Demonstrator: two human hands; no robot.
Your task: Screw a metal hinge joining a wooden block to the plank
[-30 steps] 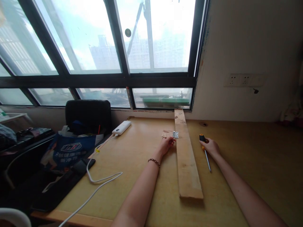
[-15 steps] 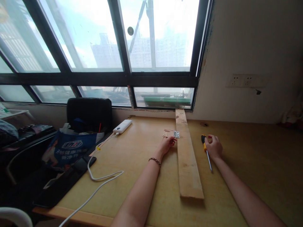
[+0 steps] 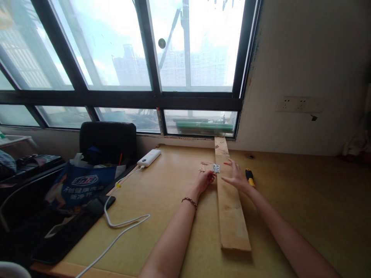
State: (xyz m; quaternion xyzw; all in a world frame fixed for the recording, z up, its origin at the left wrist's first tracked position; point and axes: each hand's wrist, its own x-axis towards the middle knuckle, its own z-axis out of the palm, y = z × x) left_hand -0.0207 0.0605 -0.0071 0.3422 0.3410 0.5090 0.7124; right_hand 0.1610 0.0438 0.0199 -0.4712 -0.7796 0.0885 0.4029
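Metal hinge [image 3: 216, 168], seemingly positioned, fastening unconfirmed, at the left edge of a wooden board [image 3: 232, 216] on the counter [image 3: 162, 185]; left hand [image 3: 205, 180] bent beside it, grip indiscernible; right hand [image 3: 236, 178] spread open, empty; screwdriver [image 3: 249, 178] lying right of board.

My left arm [image 3: 175, 233] and my right arm [image 3: 285, 235] are both bare, as far down as the view reaches. On my left wrist I wear 1 bracelet [image 3: 189, 201]. It is thin and brown, rather dark, with some lighter spots along it, and it looks twisted, like 1 small braided cord; from which material it is made, I cannot tell. My right wrist is bare. Both of my arms are slim at the wrist and become wider toward the elbow. My left hand [image 3: 205, 181] is narrow, and my right hand [image 3: 239, 181] has slender fingers [image 3: 235, 167], whose nails are too small to tell.
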